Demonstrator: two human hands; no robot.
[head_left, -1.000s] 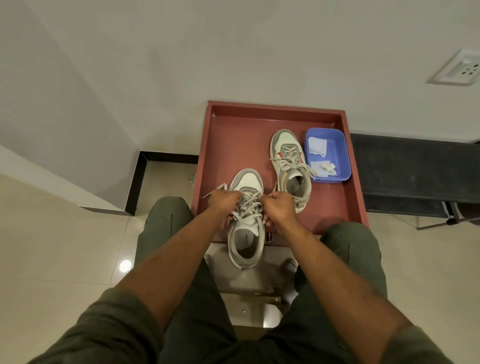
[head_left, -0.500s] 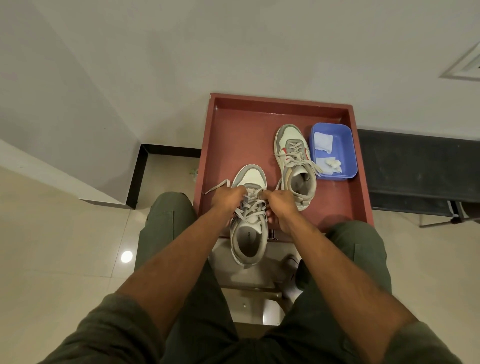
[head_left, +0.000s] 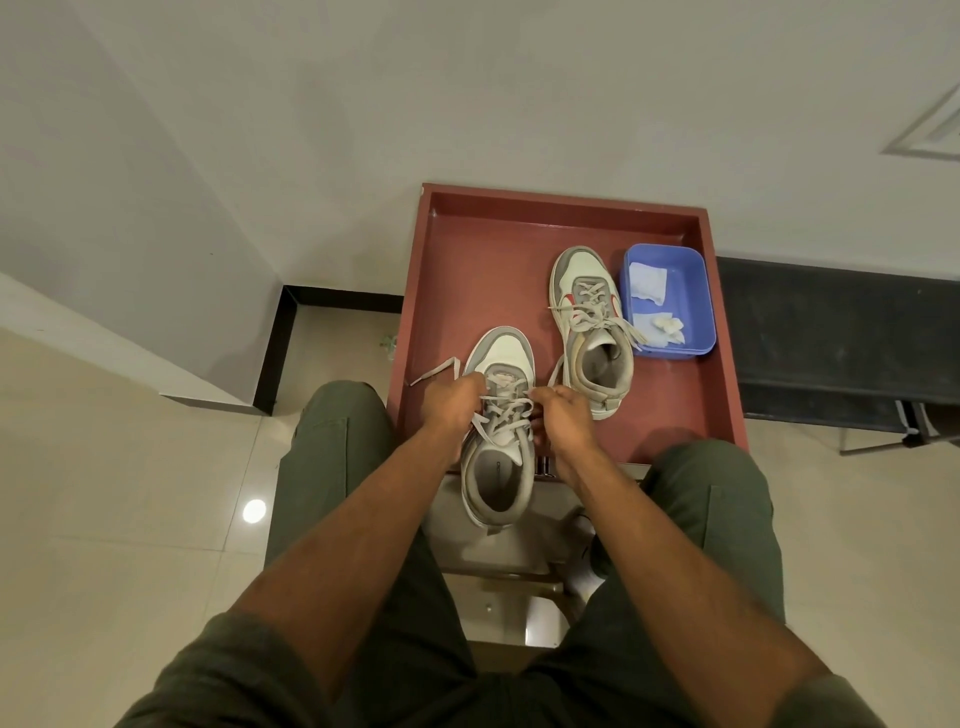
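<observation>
A grey and white sneaker (head_left: 500, 470) lies at the near edge of a red-brown tray table (head_left: 483, 260), its heel hanging over the edge toward me. My left hand (head_left: 449, 408) grips the lace on the shoe's left side, and one lace end (head_left: 434, 373) trails out to the left on the tray. My right hand (head_left: 563, 415) pinches the lace on the right side of the same shoe. A second sneaker (head_left: 592, 332) with red marks and loose laces lies farther back on the right.
A blue plastic tub (head_left: 698, 306) holding white cloth pieces stands at the tray's right edge beside the second sneaker. My knees in green trousers flank the tray. A dark bench (head_left: 831, 338) runs along the wall at right. Pale floor tiles lie on the left.
Both hands stay on the near sneaker's laces and have shifted only slightly. The view has drifted, so the tray sits a little more to the right and lower.
</observation>
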